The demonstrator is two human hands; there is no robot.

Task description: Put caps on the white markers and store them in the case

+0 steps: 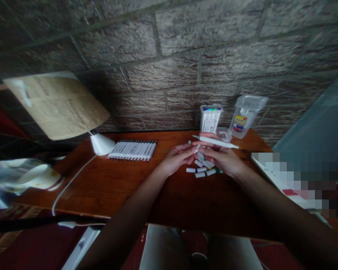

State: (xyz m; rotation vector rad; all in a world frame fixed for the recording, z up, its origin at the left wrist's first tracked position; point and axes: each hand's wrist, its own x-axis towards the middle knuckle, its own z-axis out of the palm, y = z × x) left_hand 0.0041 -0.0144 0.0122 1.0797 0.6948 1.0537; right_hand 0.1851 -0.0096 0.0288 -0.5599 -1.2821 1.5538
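Right hand [224, 157], grip closed on a white marker [216, 141] above the tabletop [101, 183]; left hand [178, 159] pinching a small white piece [197, 149]. Far: clear box [202, 120] holding upright markers [213, 115]; at right, labelled case [247, 109].

The left forearm [138, 204] and the right forearm [273, 198] are bare out to the edge of the view, slim and tapering toward the wrists. The left hand [181, 155] and the right hand [221, 154] are bare too, the left one carrying a small red mark [174, 148]. Below, the legs wear pale, greyish-white trousers [162, 249], probably, though the dim, blurred light hides their cut and weave.
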